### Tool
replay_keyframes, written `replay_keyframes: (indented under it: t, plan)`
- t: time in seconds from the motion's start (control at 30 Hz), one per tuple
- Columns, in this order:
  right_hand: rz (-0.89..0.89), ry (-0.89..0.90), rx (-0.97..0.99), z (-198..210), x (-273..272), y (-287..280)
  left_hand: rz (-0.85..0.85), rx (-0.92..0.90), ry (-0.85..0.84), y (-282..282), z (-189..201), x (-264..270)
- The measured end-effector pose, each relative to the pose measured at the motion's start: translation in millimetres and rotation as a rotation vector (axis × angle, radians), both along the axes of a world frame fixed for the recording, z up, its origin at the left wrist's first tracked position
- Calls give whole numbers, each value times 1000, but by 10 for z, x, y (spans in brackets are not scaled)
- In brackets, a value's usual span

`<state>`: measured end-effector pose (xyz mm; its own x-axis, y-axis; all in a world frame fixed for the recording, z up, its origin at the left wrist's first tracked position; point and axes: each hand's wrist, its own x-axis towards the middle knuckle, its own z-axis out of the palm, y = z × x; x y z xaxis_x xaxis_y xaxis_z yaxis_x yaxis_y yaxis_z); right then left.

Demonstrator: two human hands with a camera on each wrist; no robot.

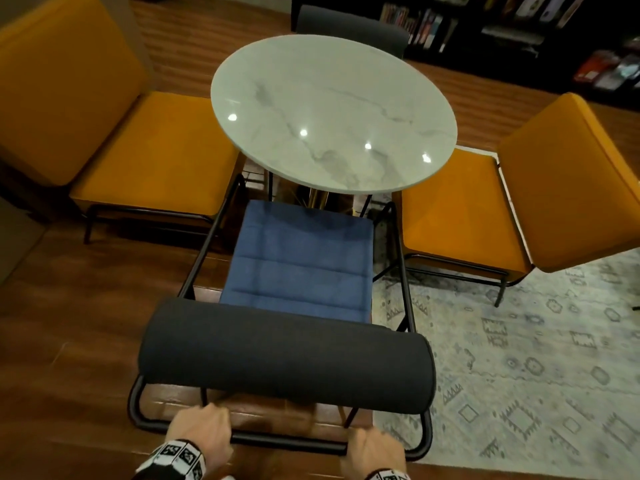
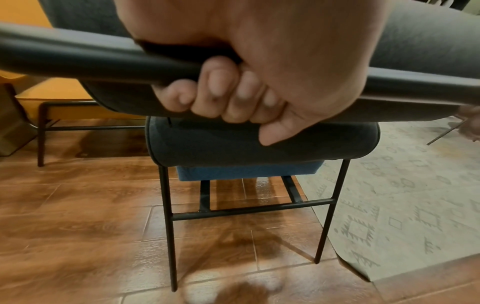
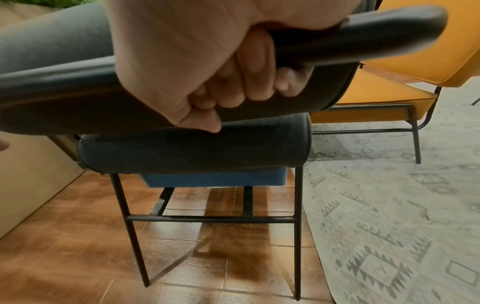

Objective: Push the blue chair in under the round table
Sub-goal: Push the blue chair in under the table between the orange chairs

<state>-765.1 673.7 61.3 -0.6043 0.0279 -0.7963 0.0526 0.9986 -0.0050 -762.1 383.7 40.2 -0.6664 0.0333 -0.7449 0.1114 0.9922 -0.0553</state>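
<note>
The blue chair [image 1: 298, 261] has a blue seat, a dark grey padded backrest [image 1: 287, 351] and a black tube frame. It faces the round white marble table [image 1: 332, 112], and the seat's front edge lies just under the table's near rim. My left hand [image 1: 202, 427] grips the black top rail [image 1: 287, 441] behind the backrest. My right hand [image 1: 372, 452] grips the same rail further right. In the left wrist view my left hand [image 2: 228, 96] has its fingers curled round the rail [image 2: 64, 57]. In the right wrist view my right hand [image 3: 233, 86] is wrapped round the rail [image 3: 376, 35] the same way.
An orange chair [image 1: 145, 161] stands left of the table and another orange chair [image 1: 485, 209] on the right. A dark chair [image 1: 349, 29] sits at the far side. A patterned pale rug [image 1: 519, 358] covers the floor on the right; wooden floor [image 1: 69, 323] lies left. Bookshelves [image 1: 519, 29] line the back.
</note>
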Motion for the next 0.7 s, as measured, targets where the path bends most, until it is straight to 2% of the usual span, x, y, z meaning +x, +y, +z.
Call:
replay_keyframes:
  t: [0.3,0.43,0.57,0.7]
  plan:
    - [-27,34,-32,107,76,-30,36,10,46,28,80,33]
    - [2,9,-33,78,30,60,21,13,67,84,76,15]
    - [-47,33,13,54,-142,214,28,26,73,271,78,-115]
    - [-22,65,10,-70,-15,160,32,27,96,202,23,-48]
